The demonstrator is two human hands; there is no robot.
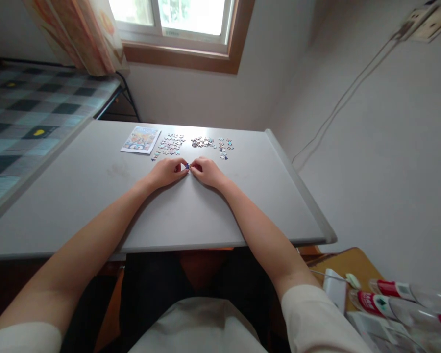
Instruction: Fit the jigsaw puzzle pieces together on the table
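Observation:
My left hand and my right hand meet near the middle of the white table. Between their pinched fingertips is a small dark blue puzzle piece, which both hands grip. Whether it is one piece or two joined is too small to tell. Beyond my left hand lie rows of loose puzzle pieces. A heap of pieces sits beyond my right hand, with a smaller group to its right. The printed picture sheet lies flat at the back left.
A bed with a checked cover stands to the left, beneath a curtain. On the right, a wooden stool bears plastic bottles and a white box. A cable hangs along the wall.

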